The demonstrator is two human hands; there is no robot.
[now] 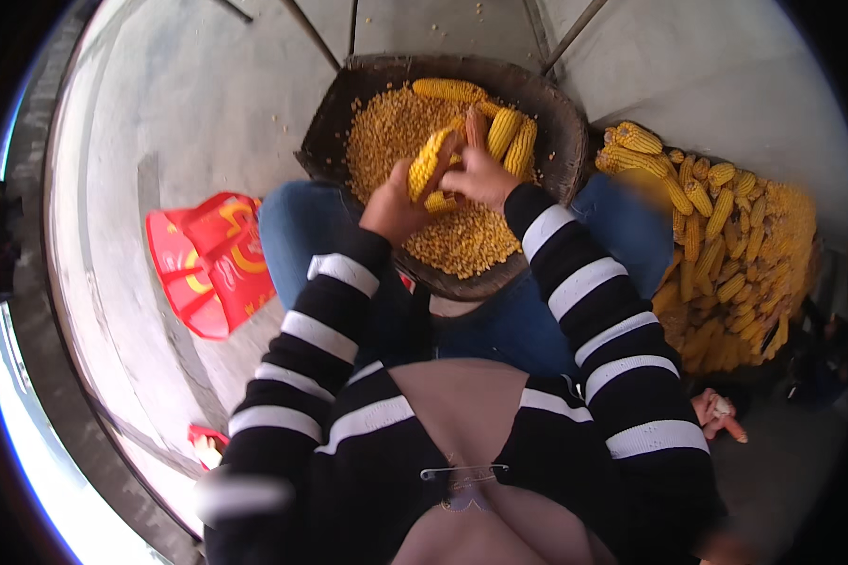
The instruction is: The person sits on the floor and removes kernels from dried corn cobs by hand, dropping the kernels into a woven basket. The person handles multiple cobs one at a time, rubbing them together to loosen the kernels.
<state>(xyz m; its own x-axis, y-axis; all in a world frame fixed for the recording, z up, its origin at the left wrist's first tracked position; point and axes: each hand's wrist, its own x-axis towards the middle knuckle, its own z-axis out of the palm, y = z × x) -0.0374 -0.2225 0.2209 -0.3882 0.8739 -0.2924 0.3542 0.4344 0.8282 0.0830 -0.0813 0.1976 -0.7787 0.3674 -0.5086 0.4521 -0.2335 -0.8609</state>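
My left hand (394,206) grips a partly shelled ear of corn (430,161), tilted upward, with yellow kernels on its left side and bare reddish-brown cob on its right. My right hand (486,181) is at the bare side, fingers bent towards the cob; whether they grip it is hard to tell. Under both hands sits a dark woven basket (569,123) between my knees. Loose kernels (385,127) cover much of its inside. Whole ears (503,134) lie at its right, beside a bare reddish cob (475,128). Another ear (449,90) rests near the far rim.
To my right is a large heap of corn ears (721,212). Bare cobs (721,415) lie on the floor behind it. A red bag (215,265) with yellow printing stands left of my knee. Thin poles (572,35) stand beyond the basket, and stray kernels dot the concrete floor (254,92).
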